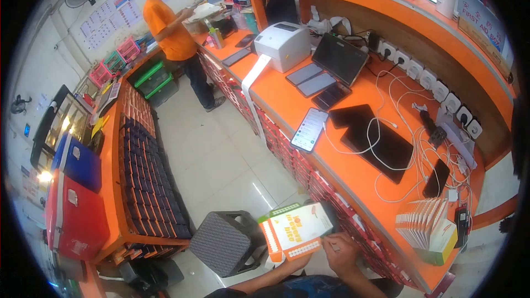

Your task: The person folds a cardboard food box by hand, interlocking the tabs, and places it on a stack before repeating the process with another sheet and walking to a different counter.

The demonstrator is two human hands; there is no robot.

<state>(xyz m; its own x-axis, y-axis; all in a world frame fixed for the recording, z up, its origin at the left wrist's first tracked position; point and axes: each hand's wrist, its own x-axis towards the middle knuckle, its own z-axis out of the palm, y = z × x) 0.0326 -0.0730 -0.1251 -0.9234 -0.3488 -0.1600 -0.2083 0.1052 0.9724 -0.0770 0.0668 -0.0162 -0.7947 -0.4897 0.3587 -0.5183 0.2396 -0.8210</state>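
Note:
A white, orange and green food carton [295, 229] printed "joy in every bite" is held in front of my body, its printed panel facing up and side flaps showing. My left hand [300, 264] is under its near edge, with the fingers mostly hidden by the carton. At the carton's near right corner, my right hand [339, 253] has its fingers bent and closed on the edge. A stack of similar folded cartons [425, 226] stands on the orange counter to my right.
The orange counter [287, 102] carries a label printer [282, 46], a phone [309, 129], tablets [381, 146] and tangled white cables. A dark stool [223, 243] stands before me. Red and blue coolers [77, 215] sit at left. A person in orange [168, 30] stands farther back.

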